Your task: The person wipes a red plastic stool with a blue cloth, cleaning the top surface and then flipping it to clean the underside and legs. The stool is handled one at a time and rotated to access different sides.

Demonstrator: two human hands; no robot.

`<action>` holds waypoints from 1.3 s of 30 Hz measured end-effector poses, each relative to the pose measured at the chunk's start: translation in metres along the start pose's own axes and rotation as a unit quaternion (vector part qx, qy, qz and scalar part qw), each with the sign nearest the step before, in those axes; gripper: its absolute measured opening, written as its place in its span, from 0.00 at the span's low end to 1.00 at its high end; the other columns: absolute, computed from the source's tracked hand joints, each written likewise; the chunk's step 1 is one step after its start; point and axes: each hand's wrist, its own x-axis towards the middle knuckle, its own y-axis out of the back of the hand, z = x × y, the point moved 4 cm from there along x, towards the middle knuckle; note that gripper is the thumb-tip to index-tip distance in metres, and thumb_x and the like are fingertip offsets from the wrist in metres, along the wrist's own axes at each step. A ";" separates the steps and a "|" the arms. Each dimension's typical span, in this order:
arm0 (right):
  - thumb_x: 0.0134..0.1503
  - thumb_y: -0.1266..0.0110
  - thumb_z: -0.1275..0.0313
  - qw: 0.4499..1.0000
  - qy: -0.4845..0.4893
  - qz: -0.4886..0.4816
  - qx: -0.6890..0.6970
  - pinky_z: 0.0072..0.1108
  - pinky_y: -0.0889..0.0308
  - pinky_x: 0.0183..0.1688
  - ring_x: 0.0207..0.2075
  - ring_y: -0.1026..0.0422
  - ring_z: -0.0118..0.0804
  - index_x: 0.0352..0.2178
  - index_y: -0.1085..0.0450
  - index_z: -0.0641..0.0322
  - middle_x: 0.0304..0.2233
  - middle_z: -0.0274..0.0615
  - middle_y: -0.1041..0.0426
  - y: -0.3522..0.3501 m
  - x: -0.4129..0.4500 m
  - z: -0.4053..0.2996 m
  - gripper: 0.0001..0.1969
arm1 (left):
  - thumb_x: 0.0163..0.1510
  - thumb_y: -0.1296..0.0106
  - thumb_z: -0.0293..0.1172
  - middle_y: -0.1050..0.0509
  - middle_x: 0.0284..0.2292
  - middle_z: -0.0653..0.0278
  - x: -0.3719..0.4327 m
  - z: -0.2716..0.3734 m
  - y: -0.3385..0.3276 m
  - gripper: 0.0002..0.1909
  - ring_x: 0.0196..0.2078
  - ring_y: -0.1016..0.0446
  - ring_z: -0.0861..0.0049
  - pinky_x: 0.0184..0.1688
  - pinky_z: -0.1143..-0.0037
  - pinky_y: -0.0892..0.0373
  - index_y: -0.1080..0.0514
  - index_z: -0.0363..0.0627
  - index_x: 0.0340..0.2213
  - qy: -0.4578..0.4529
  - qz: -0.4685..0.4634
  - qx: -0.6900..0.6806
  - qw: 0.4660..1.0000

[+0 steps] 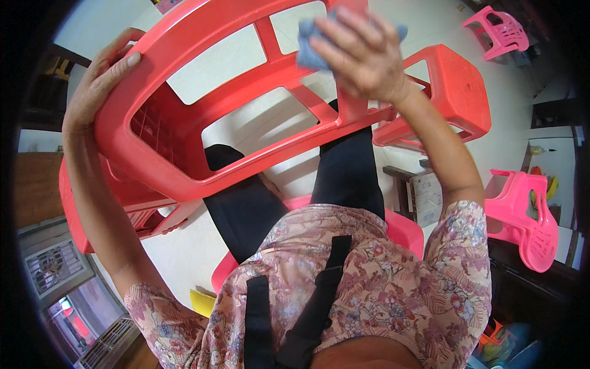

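Observation:
A large red plastic stool [272, 157] lies tipped on its side across my knees, its legs and open frame towards me. My left hand [103, 78] rests on the outer edge of its frame at the upper left, fingers curled over the rim. In my right hand [364, 57] is a blue-grey cloth [313, 46], pressed flat against the upper right part of the frame; this hand is blurred.
Another red plastic stool [461, 92] stands right of the frame, and red plastic furniture [76, 217] is at the left. Pink plastic chairs [539, 221] stand at the right. A small wooden stool [424, 193] is near my right knee.

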 end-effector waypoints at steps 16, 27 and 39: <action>0.50 0.45 0.70 0.988 -0.056 -0.090 0.109 0.39 0.43 0.59 0.57 0.36 0.45 0.50 0.29 0.51 0.56 0.46 0.32 0.007 -0.072 -0.068 0.22 | 0.49 0.42 0.61 0.23 0.39 0.52 -0.004 0.030 0.004 0.36 0.42 0.25 0.67 0.46 0.71 0.31 0.28 0.40 0.46 0.072 0.020 0.128 0.989; 0.52 0.44 0.73 0.990 -0.111 0.088 0.005 0.36 0.44 0.58 0.54 0.33 0.49 0.52 0.31 0.62 0.52 0.48 0.29 0.000 0.061 0.042 0.23 | 0.61 0.61 0.64 0.30 0.53 0.49 0.006 -0.003 0.013 0.39 0.55 0.32 0.65 0.60 0.71 0.40 0.32 0.39 0.56 0.048 0.099 0.102 0.989; 0.47 0.46 0.72 0.986 -0.122 0.102 0.057 0.45 0.44 0.58 0.57 0.35 0.54 0.51 0.33 0.64 0.54 0.56 0.33 -0.069 0.163 -0.110 0.26 | 0.59 0.64 0.69 0.27 0.40 0.58 0.022 -0.012 0.010 0.41 0.42 0.31 0.72 0.49 0.74 0.36 0.25 0.38 0.38 -0.013 0.054 0.058 0.997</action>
